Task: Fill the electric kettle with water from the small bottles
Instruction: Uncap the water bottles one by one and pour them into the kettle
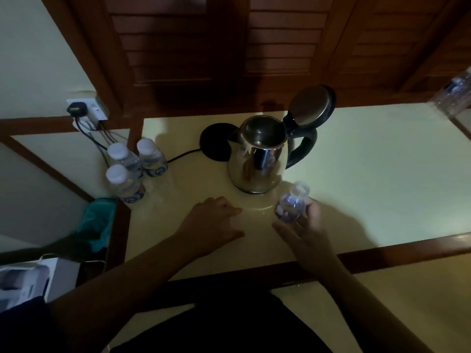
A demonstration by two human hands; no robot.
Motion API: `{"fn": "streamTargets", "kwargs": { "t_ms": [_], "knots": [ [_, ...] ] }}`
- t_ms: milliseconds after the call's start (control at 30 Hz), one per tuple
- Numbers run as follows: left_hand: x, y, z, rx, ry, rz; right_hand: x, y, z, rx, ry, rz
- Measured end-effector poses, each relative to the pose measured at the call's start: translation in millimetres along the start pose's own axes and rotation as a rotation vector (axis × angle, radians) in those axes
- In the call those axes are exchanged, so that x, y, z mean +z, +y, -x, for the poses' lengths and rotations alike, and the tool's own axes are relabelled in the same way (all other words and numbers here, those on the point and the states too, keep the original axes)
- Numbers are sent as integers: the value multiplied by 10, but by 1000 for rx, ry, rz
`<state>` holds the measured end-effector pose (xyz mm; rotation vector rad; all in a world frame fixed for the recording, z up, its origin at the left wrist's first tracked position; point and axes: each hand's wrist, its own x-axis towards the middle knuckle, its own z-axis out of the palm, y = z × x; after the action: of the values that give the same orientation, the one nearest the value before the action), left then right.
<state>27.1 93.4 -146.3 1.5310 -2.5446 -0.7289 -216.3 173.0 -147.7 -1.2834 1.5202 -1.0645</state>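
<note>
Dim room here, pale yellow table [369,174] with a dark wood edge right in front of me. My left hand [214,225] lies on the tabletop with loosely bent fingers, holding nothing. My right hand [303,225] is wrapped around a small bottle [291,205], blurry, no cap that I can make out, just in front of the kettle [257,156]. The kettle sits off its round black base [216,142], lid [312,104] flipped up. Three capped bottles [132,169] are bunched at the table's left edge. Beyond them a wall socket [88,109] with a plug in it, and brown louvered doors [216,42] at the back.
</note>
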Motion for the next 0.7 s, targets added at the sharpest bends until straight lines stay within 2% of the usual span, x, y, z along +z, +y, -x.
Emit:
{"fn": "streamTargets", "kwargs": {
  "t_ms": [67,167,300,367,500,700],
  "knots": [
    [-1,2,-25,69,-26,-68,68,118,-19,-57,23,54],
    [-63,71,-45,90,-26,-21,115,155,-65,-116,37,139],
    [-367,407,3,93,362,430,118,151,-116,-114,45,172],
    [-565,642,8,175,443,502,117,150,-134,-116,46,203],
    [-626,848,-104,345,375,338,132,137,-132,-157,58,205],
    [-582,789,-196,306,319,218,161,80,-157,-205,60,232]
  ]
}}
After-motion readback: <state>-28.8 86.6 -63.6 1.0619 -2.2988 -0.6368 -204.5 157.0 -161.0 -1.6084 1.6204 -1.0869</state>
